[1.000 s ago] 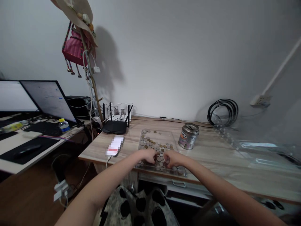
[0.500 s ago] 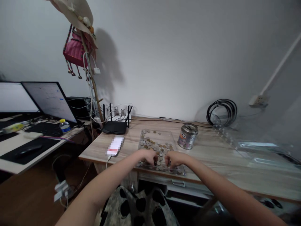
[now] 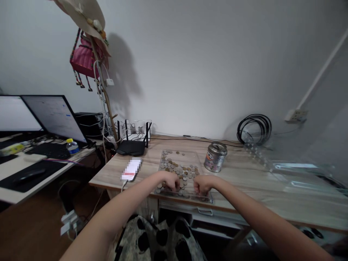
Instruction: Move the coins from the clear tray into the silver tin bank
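A clear plastic tray lies near the front edge of the wooden table, with many silver and gold-coloured coins scattered in it. My left hand reaches down among the coins at the tray's near side, its fingers curled together. To its right, my right hand is also closed, low over the tray's near right corner. Whatever the fingertips hold is too small and hidden to make out. Just beyond the tray on the right stands a round metal coin tin, upright, with a slot in its lid.
A phone on a cable lies left of the tray, with a black router behind it. Coiled black cable leans on the wall at the right, beside clear plastic pieces. A desk with monitors stands at the left.
My right hand has moved slightly right, away from my left, and its fingers have curled in more. My left hand has stayed among the coins. The whole view has shifted slightly.
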`<state>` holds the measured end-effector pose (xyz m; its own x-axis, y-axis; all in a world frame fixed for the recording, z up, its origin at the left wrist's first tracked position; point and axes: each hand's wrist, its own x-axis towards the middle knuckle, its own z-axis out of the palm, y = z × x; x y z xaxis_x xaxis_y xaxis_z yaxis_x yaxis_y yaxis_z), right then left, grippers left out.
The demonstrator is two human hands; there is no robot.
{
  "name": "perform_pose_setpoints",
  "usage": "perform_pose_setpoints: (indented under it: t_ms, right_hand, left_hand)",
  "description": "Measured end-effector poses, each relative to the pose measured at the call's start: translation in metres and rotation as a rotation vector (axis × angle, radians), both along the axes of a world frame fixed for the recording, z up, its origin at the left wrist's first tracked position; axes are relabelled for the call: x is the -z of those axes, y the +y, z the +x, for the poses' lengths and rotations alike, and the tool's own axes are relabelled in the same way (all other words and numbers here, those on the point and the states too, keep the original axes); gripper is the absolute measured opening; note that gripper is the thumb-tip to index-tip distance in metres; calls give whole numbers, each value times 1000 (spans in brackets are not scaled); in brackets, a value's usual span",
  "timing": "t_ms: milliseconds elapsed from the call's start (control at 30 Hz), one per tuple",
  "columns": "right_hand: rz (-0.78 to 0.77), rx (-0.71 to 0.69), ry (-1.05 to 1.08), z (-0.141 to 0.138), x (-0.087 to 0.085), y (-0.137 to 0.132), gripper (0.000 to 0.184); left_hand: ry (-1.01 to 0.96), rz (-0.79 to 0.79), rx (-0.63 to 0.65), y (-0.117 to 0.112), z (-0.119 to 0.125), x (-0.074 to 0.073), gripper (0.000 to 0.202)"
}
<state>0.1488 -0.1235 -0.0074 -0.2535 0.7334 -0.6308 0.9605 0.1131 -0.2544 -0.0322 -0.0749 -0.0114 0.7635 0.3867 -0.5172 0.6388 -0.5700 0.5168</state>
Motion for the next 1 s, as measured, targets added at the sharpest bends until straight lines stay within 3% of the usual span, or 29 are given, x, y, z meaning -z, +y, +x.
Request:
perform_pose_setpoints:
  t_ms: [167, 267, 467, 533, 700, 800, 900, 1000]
  right_hand:
    - [-88, 19, 13, 0, 4, 5, 9]
    - [-53, 64, 82, -2, 2, 8, 9]
    - [255, 192, 364, -8, -27, 17, 19]
    - [319, 205, 431, -14, -37, 21, 22]
    - [468, 206, 447, -33, -42, 36, 23]
    - [624, 250, 413, -31, -45, 46, 22]
    - [842, 366, 363, -5, -61, 50, 27]
    - [1132, 661, 110, 39, -82, 49, 27]
  left_hand:
    - [-60, -8, 8, -1, -11, -1, 15]
    - [-103, -115, -120, -1, -14, 1, 10]
    - [-473, -611, -767, 2, 5, 6, 7]
    - [-549, -742, -898, 5, 14, 4, 8]
    - [-583, -979, -949, 16, 27, -2, 32]
    - [-607, -1017, -988, 25, 29, -2, 39]
    - [-655, -1039, -1104, 37, 31, 0, 32]
    - [-741, -1019, -1170, 52, 34, -1, 18]
